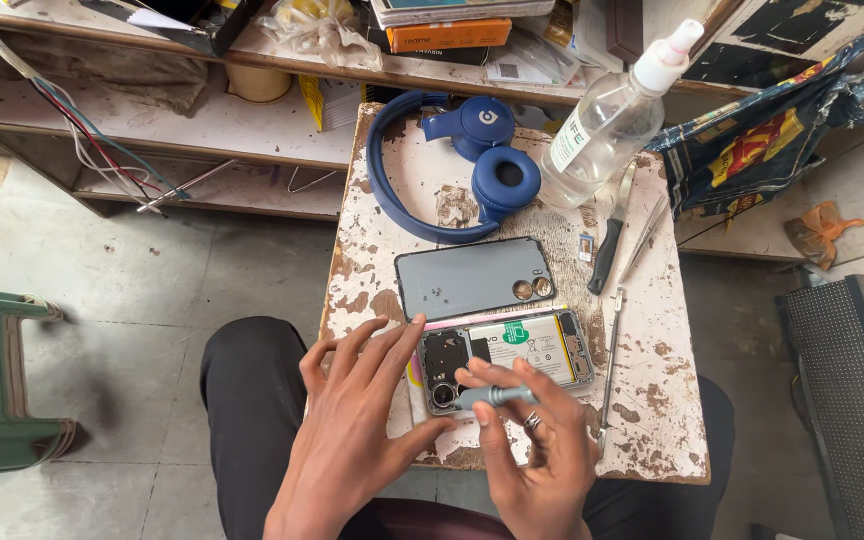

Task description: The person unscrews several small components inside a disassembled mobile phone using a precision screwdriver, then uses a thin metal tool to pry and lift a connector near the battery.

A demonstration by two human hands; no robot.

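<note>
1. Fingers of my right hand [542,455] pinch a small screwdriver [497,396] over the opened phone [507,358] on the worn table [652,400].
2. My left hand [352,430] is loose, fingertips steadying the phone's left edge.
3. Its grey back cover [472,277] lies just above.

The small table [652,400] was crowded. Its near edge was taken up by the open phone [512,360] and both hands. Just behind the phone lay the grey back cover [467,275]. Farther back, the way was blocked by blue headphones [452,165] and a spray bottle [612,115]. On the right, tools [610,250] were laid, with some bare tabletop beside them.
</note>
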